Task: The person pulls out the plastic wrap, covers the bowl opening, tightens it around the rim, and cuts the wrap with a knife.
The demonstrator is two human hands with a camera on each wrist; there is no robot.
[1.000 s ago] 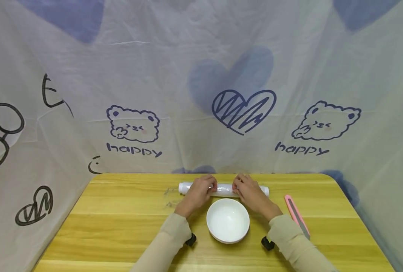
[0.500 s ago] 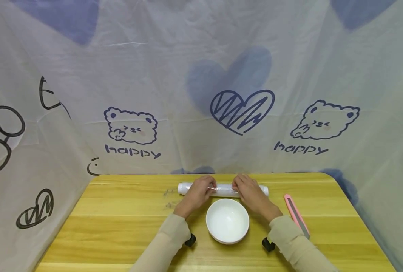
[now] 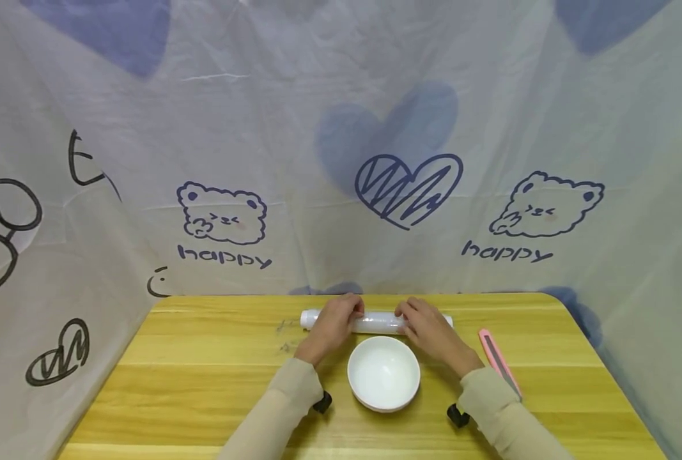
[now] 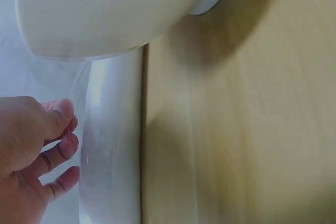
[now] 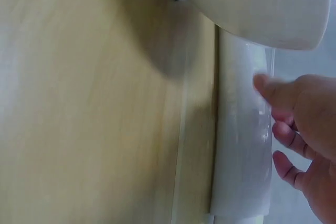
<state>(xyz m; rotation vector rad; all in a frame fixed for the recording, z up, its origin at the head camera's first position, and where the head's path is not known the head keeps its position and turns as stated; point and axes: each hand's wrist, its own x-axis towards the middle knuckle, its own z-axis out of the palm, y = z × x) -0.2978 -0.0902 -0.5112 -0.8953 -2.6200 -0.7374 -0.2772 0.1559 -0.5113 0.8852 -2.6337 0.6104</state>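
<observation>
A roll of cling film (image 3: 379, 322) lies crosswise near the table's back edge, its white core ends showing. My left hand (image 3: 333, 324) is at the roll's left half; in the left wrist view its thumb and forefinger pinch a thin clear edge of film (image 4: 79, 83) lifted off the roll. My right hand (image 3: 431, 331) is over the right half. In the right wrist view its thumb (image 5: 265, 85) reaches over the roll, apart from the loosely bent fingers, with nothing between them. A white bowl (image 3: 383, 374) stands upright in front of the roll, between the forearms.
A pink utility knife (image 3: 500, 363) lies right of the right forearm. Small dark marks (image 3: 286, 335) show on the wooden table (image 3: 202, 383) left of the roll. A printed cloth (image 3: 306, 160) hangs behind the table. Black wrist cameras (image 3: 322, 402) sit under both cuffs.
My right thumb and fingers have loosened and shifted slightly right. My left hand has risen a little, tilting back from the roll. The bowl and knife stay in place.
</observation>
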